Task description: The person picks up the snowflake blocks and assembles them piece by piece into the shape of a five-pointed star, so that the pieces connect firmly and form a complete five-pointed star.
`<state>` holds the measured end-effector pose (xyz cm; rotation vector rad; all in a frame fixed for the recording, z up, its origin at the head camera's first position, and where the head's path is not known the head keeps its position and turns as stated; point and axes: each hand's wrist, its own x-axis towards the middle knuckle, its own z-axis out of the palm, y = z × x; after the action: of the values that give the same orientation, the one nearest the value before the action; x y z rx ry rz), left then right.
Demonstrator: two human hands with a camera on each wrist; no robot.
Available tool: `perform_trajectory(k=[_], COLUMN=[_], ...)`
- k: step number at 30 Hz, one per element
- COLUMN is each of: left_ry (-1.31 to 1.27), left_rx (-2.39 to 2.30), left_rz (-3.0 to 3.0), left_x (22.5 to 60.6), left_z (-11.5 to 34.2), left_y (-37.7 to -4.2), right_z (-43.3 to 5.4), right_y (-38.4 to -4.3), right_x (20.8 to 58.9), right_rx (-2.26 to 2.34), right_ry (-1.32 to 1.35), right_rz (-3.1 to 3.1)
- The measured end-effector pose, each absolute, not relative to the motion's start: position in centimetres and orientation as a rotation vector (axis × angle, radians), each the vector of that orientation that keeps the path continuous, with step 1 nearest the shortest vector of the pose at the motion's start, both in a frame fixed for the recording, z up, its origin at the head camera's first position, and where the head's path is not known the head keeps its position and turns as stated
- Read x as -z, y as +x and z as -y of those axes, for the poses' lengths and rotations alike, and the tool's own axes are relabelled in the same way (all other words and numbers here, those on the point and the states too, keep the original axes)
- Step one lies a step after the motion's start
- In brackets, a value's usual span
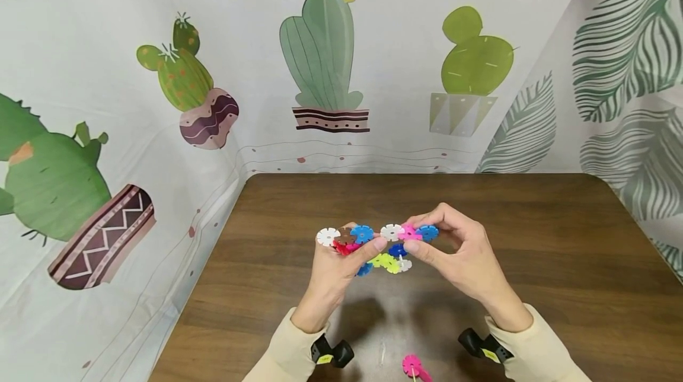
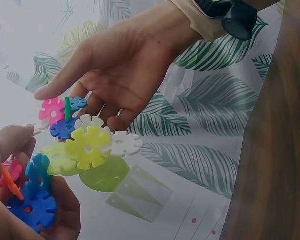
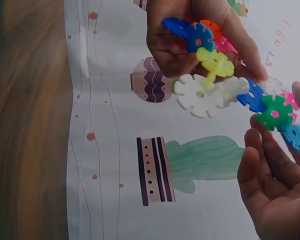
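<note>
Both hands hold up one chain of slotted plastic flower discs above the table. My left hand [image 1: 332,272] grips its left part, where a white disc [image 1: 327,237], a brown disc [image 1: 345,236] and a blue disc [image 1: 363,234] join in a row. My right hand [image 1: 469,254] pinches the right part, with a pink disc [image 1: 409,232] between white and blue ones. Yellow discs [image 2: 88,148] hang between the hands and link the two parts. A green disc [image 3: 275,113] shows near the right fingers in the right wrist view. The left fingers partly hide other discs.
On the brown wooden table [image 1: 256,311], near the front edge, lies a small piece with pink discs [image 1: 412,364], cut off by the frame. Cloth printed with cacti [image 1: 325,56] and leaves hangs behind and left of the table. Each wrist wears a black camera [image 1: 485,346].
</note>
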<state>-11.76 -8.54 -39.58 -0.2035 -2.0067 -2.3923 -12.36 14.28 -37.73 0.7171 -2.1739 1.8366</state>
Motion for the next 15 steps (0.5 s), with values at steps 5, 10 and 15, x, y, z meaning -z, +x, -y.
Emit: perform_trajectory(k=[5, 10, 15], left_ry=[-0.226, -0.222, -0.182], left_rx=[2.374, 2.349, 2.352], left_rz=[2.020, 1.995, 1.955], left_x=[39.6, 39.5, 39.3], left_z=[8.6, 9.0, 9.3], left_y=[-11.8, -12.0, -11.9], right_z=[-15.2, -16.5, -16.7], right_y=[-12.4, -12.8, -12.3], right_x=[37.9, 40.0, 43.4], right_rx=[-1.819, -1.669, -1.280], right_ry=[0.691, 0.603, 1.157], right_rz=[2.186, 2.385, 2.827])
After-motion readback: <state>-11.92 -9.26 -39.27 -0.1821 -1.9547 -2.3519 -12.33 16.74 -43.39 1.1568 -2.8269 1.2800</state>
